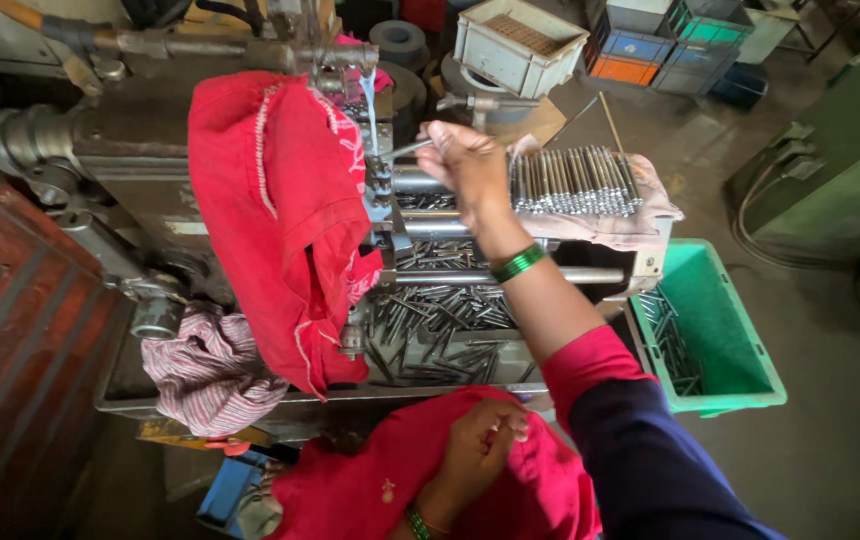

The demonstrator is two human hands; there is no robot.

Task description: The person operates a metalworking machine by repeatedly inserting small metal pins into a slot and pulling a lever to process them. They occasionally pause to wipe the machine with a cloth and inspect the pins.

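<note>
- Far left, I see the grey machine body, with a striped rag bunched on its near edge and a red cloth draped over the middle.
- Near centre, my left hand rests low on red fabric, fingers curled loosely inward; whether they pinch anything, I cannot tell.
- Centre, my right hand is up at the machine head, fingertips pinched on a thin metal rod pointing left toward the coolant stream.
- My read: this is the feeding step, one rod going into the machine. The next move calls for a straight, steady push in line.
- Below, loose rods lie heaped in the tray.
- Right of the hand, a neat row of rods sits on a pale cloth.
- Far right, a green bin holds a few rods; farther back stand a grey crate and stacked blue, orange and green crates.
</note>
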